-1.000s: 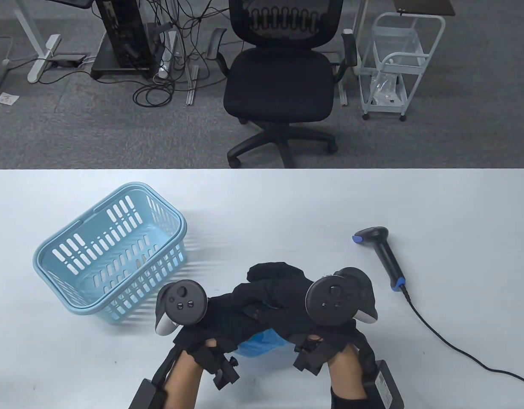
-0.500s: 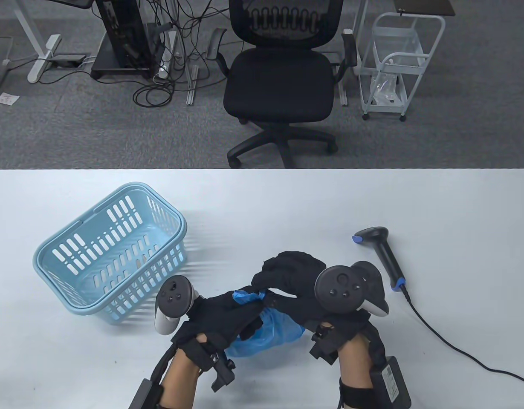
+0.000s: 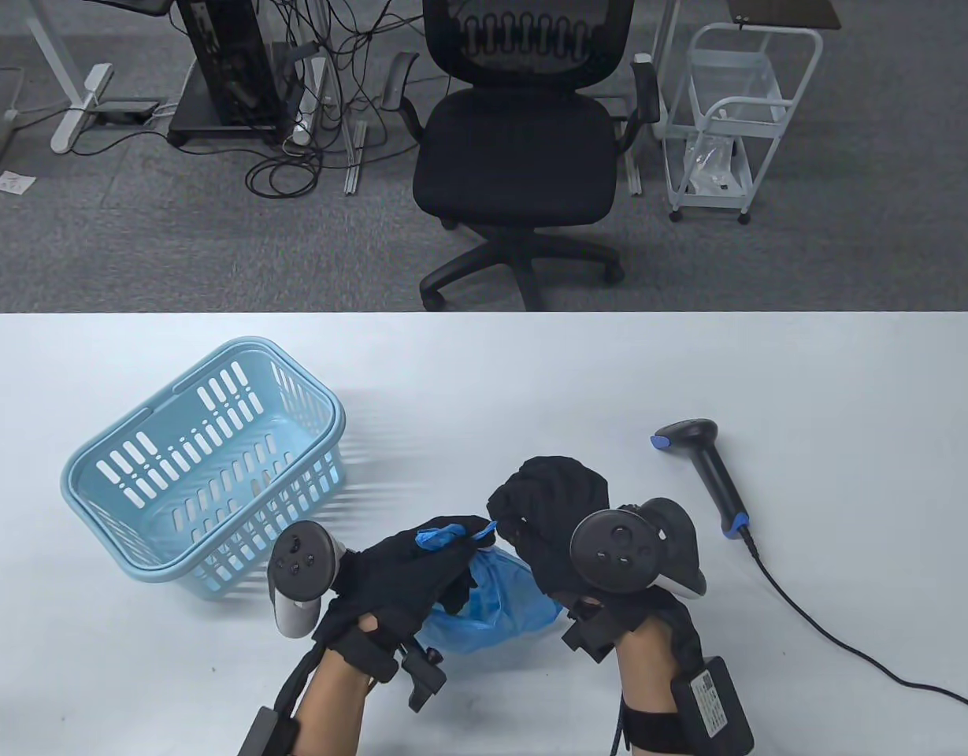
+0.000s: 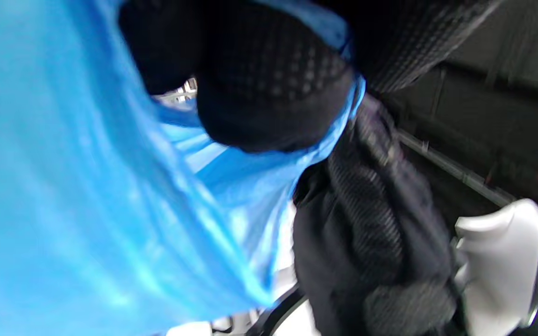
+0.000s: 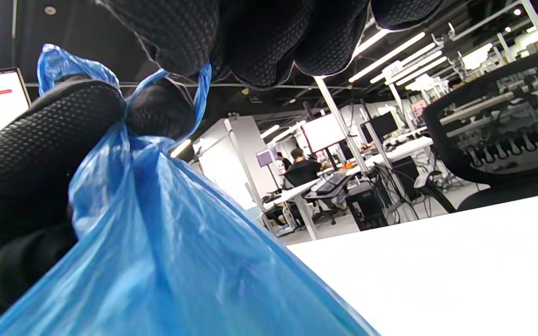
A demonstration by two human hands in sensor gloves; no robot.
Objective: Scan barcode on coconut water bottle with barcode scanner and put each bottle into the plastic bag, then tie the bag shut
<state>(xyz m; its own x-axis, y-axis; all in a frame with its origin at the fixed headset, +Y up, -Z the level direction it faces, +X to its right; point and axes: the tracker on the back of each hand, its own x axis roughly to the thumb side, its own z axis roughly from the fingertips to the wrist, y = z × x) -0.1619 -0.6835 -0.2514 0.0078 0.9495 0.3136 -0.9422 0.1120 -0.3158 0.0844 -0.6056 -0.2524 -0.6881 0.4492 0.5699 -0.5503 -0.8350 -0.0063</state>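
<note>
Blue, thin and crinkled, the plastic bag [image 3: 495,602] sits on the white table [image 3: 531,370] right in front of me, bunched up between my two gloved hands. My left hand [image 3: 409,571], at about 9 o'clock from the bag, has its fingers curled round a twisted ear of the plastic that pokes up above my knuckles. My right hand [image 3: 550,516], at about 1 o'clock from the bag, is curled too and pinches the other thin blue strand between its fingertips [image 5: 255,51]; in the right wrist view that strand runs taut from my fingertips down to the gathered neck of the bag [image 5: 157,242], where my left hand [image 5: 31,163] clamps it. In the left wrist view the blue film [image 4: 87,186] fills most of the frame, wrapped over a dark gloved finger [image 4: 269,88]. What the bag holds I cannot tell; no bottle shows through.

From the bag, the black handheld barcode scanner [image 3: 708,472] with blue trim lies at 2 o'clock, well apart from my right hand, its black cable [image 3: 838,638] trailing off toward 4 o'clock. The pale blue slotted plastic basket [image 3: 208,465] stands at 10 o'clock, tilted, near my left hand.
</note>
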